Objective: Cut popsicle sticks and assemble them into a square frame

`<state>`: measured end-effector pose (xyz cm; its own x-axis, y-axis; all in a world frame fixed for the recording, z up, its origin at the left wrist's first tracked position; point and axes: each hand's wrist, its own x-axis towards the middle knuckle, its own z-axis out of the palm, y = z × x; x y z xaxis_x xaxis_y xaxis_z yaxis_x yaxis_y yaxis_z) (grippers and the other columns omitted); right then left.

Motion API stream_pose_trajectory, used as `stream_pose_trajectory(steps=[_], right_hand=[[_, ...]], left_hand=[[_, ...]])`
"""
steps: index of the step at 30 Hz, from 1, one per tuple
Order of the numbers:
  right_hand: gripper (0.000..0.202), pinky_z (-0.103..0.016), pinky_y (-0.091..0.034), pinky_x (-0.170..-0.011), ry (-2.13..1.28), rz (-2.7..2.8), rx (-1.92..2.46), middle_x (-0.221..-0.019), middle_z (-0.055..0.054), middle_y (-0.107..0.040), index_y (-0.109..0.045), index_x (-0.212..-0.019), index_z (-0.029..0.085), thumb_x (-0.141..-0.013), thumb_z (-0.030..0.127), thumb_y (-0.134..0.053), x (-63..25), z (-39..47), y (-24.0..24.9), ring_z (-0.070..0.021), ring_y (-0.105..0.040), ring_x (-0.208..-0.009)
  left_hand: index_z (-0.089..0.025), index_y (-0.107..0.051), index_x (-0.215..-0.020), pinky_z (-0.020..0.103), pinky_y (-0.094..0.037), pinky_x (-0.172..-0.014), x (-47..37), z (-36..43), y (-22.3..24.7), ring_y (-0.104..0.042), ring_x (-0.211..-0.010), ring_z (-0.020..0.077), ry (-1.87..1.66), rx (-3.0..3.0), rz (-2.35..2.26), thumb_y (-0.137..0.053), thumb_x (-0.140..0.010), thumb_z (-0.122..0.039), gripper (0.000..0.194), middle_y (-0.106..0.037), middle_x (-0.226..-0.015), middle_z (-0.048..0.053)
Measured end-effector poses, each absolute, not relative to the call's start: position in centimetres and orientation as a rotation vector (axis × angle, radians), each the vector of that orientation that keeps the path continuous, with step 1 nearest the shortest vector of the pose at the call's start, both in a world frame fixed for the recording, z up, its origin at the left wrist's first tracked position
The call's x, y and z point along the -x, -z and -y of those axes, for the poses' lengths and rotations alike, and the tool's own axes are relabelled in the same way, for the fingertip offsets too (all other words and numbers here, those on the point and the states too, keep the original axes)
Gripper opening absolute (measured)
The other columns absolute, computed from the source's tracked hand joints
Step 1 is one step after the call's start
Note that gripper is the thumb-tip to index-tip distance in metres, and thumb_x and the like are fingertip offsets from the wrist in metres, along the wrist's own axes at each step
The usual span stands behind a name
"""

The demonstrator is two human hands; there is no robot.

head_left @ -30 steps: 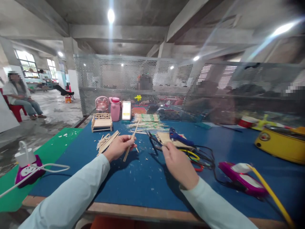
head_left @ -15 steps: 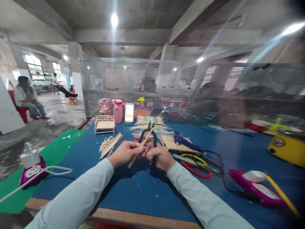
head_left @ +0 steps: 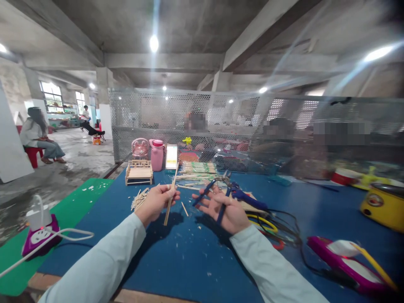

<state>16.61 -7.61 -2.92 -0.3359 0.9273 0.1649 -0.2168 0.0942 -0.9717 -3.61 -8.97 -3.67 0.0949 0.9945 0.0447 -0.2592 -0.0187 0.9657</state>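
My left hand (head_left: 158, 200) pinches a few thin wooden sticks (head_left: 171, 199), held upright and slightly tilted above the blue table. In my right hand (head_left: 229, 210) lies a pair of blue-handled pliers (head_left: 222, 193), its jaws pointing up and away; the fingers are loosely curled and partly spread around the handles. Between the hands a short cut piece of stick (head_left: 184, 209) rests on the table. Behind my left hand is a pile of short stick pieces (head_left: 139, 199). Farther back stands a small model bed of sticks (head_left: 139, 173).
Bundles of sticks (head_left: 198, 168) lie at the back, near a pink bottle (head_left: 157, 156). Right of the pliers are a blue glue gun (head_left: 248, 196), cables and a purple power strip (head_left: 347, 261). A yellow pot (head_left: 383, 207) stands far right. A perforated metal screen (head_left: 158, 122) closes the back.
My hands have moved apart, the pliers going right, away from the sticks. The pliers have tilted and my right fingers have loosened. A short stick piece now shows on the table between the hands.
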Motion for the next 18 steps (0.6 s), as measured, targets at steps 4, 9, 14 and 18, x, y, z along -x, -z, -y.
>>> stream_pose_trajectory(steps=[4, 9, 14, 18], right_hand=[[0.052, -0.037, -0.046, -0.074, -1.272, 1.546, 0.976, -0.083, -0.004, -0.058, -0.046, -0.104, 0.021, -0.053, 0.018, -0.045, -17.2, 7.3, 3.5, -0.0204, -0.058, -0.076], [0.05, -0.033, -0.042, -0.083, -0.745, 2.04, 1.238, -0.093, -0.004, -0.064, -0.058, -0.098, 0.018, -0.05, 0.012, -0.046, -16.4, 8.1, 3.4, -0.0212, -0.056, -0.088], [0.046, -0.031, -0.042, -0.083, -0.6, 2.152, 1.386, -0.092, -0.004, -0.066, -0.061, -0.095, 0.017, -0.053, 0.009, -0.044, -16.2, 8.6, 3.3, -0.0208, -0.057, -0.09], [0.05, -0.028, -0.042, -0.082, -0.575, 2.151, 1.423, -0.099, -0.005, -0.066, -0.059, -0.102, 0.016, -0.054, 0.007, -0.046, -16.5, 8.5, 3.1, -0.0198, -0.058, -0.091]], left_hand=[[-0.012, -0.063, -0.078, 0.019, -0.044, -0.061, 3.6, 8.8, 4.2, -0.059, -0.067, 0.0084, -1.245, -1.045, -0.921, -0.069, -0.07, -0.025, 0.016, -0.065, -0.078, 0.005], [-0.012, -0.063, -0.073, 0.02, -0.043, -0.061, 2.9, 9.4, 4.4, -0.057, -0.062, 0.008, -1.192, -1.083, -0.899, -0.073, -0.065, -0.026, 0.019, -0.064, -0.071, 0.003], [-0.012, -0.063, -0.072, 0.021, -0.042, -0.063, 2.8, 9.5, 4.4, -0.057, -0.063, 0.009, -1.143, -1.164, -0.898, -0.075, -0.06, -0.03, 0.025, -0.063, -0.068, 0.002], [-0.012, -0.063, -0.071, 0.022, -0.042, -0.063, 2.9, 9.4, 4.7, -0.058, -0.065, 0.0104, -1.103, -1.239, -0.907, -0.075, -0.059, -0.035, 0.029, -0.063, -0.069, 0.002]])
